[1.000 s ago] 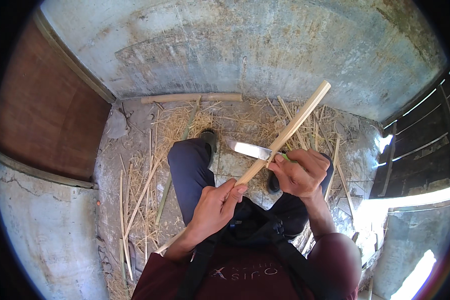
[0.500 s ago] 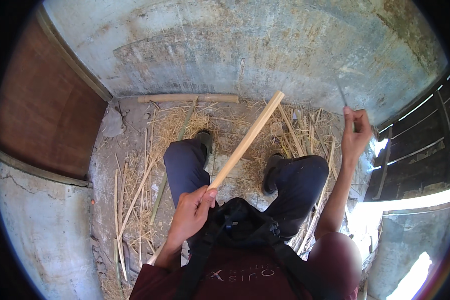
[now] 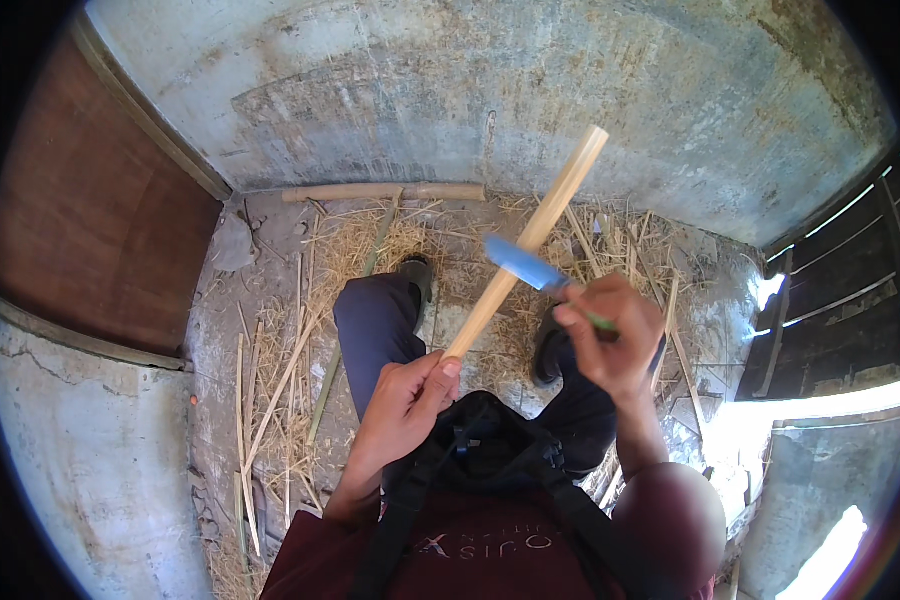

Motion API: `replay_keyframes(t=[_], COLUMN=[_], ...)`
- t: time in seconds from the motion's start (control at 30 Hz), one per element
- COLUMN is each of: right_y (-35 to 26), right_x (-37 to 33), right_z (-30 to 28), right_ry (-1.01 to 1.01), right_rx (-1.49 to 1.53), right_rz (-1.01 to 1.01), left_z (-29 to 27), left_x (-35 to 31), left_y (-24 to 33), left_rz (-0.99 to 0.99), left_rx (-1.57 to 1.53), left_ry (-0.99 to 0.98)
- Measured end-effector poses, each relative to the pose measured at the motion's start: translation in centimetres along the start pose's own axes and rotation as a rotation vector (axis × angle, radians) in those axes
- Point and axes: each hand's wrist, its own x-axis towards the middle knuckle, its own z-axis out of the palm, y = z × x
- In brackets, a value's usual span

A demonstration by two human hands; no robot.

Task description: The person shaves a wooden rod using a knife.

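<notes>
A pale, straight wooden stick (image 3: 570,185) slants up and away between my knees. My left hand (image 3: 402,405) is closed around its near end, thumb on top. In my right hand (image 3: 618,335) is a knife (image 3: 526,266) with a broad, shiny blade. A bit of its green handle shows between the fingers. The blade lies across the stick a little beyond its middle, and motion smears it slightly. Whether the edge bites into the wood, I cannot tell.
Straw-like shavings (image 3: 360,240) and several long, thin strips (image 3: 295,365) litter the floor around my feet. A thick pole (image 3: 385,192) lies along the base of the stained wall (image 3: 400,90). A black bag (image 3: 485,430) hangs before my body. Dark slats (image 3: 830,305) stand at right.
My right hand has come down and left from beside the wall, bringing the knife across the stick. The stick's far end has moved up and slightly right in my left hand's grip.
</notes>
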Motion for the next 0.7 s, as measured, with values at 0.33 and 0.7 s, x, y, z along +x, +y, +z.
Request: replay_keyframes(t=[0.33, 0.7], right_y=[-1.1, -2.1], right_x=[-1.4, -2.4], right_z=[2.0, 3.0], right_ry=[-0.130, -0.215], right_rx=[-0.109, -0.038], right_rz=[-0.146, -0.134], left_z=[0.9, 1.5], left_x=[1.0, 1.4], left_y=[1.8, 1.0], left_rz=[0.000, 0.025], left_rx=[-0.070, -0.095], left_ry=[-0.019, -0.021])
